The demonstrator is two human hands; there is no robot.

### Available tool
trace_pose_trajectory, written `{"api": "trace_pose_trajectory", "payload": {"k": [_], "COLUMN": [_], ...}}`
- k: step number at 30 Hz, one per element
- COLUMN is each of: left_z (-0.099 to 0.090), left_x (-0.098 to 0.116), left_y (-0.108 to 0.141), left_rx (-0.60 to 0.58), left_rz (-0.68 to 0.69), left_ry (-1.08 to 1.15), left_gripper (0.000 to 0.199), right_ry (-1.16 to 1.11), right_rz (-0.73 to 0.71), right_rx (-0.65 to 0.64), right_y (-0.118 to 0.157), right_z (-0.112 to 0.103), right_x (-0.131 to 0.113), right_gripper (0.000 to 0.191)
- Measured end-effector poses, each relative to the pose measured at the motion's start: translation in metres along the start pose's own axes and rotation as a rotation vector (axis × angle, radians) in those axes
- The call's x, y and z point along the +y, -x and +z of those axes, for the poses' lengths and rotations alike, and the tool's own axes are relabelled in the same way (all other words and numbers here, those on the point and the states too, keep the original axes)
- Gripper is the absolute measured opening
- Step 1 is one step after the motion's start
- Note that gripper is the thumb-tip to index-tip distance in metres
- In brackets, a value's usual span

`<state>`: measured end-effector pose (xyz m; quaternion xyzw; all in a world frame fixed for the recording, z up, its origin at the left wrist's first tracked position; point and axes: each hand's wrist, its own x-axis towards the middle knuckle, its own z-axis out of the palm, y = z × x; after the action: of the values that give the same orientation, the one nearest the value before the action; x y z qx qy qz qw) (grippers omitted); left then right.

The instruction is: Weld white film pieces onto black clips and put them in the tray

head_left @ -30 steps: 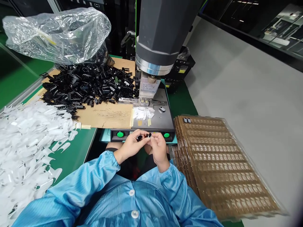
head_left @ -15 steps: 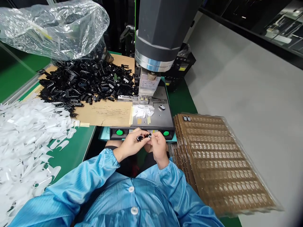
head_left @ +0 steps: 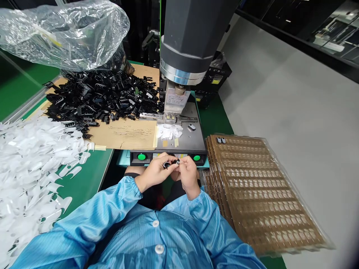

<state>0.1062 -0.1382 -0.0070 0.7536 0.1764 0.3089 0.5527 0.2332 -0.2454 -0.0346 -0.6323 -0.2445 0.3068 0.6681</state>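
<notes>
My left hand [head_left: 156,170] is closed around small black parts [head_left: 166,164], in front of the machine base [head_left: 182,144]. My right hand [head_left: 189,172] pinches the right end of a small black-and-white piece [head_left: 175,161] that my left fingertips also hold. White pieces [head_left: 169,131] lie on the machine's plate, with one black-and-white part [head_left: 192,127] to their right. A heap of black parts [head_left: 106,93] rests on cardboard [head_left: 126,136] at the back left. Loose white pieces [head_left: 36,168] are piled at the left.
The machine head [head_left: 190,33] stands over the plate, with green buttons [head_left: 141,157] on the base's front. Stacked brown trays [head_left: 260,194] are at the right, two parts [head_left: 221,140] in the top one. A clear plastic bag [head_left: 81,33] bulges at the back left.
The black parts in my left hand have shifted very slightly between the fingers. Both hands keep nearly the same place.
</notes>
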Motion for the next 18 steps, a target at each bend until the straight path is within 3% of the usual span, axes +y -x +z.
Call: {"api": "trace_pose_trajectory", "payload": {"k": [10,18], "left_z": [0.001,0.000], "left_x": [-0.004,-0.006], "left_y": [0.001,-0.001], "left_rx": [0.023,0.043], "left_rz": [-0.033,-0.061], "left_ry": [0.065,0.071], "left_gripper": [0.018,0.017], "right_ry": [-0.022,-0.021], "right_rz": [-0.030,-0.079], "right_rx": [0.019,-0.107], "right_y": [0.003,0.012], "right_z": [0.005,0.004], "right_x": [-0.015,-0.020], "right_gripper": [0.024,0.024]}}
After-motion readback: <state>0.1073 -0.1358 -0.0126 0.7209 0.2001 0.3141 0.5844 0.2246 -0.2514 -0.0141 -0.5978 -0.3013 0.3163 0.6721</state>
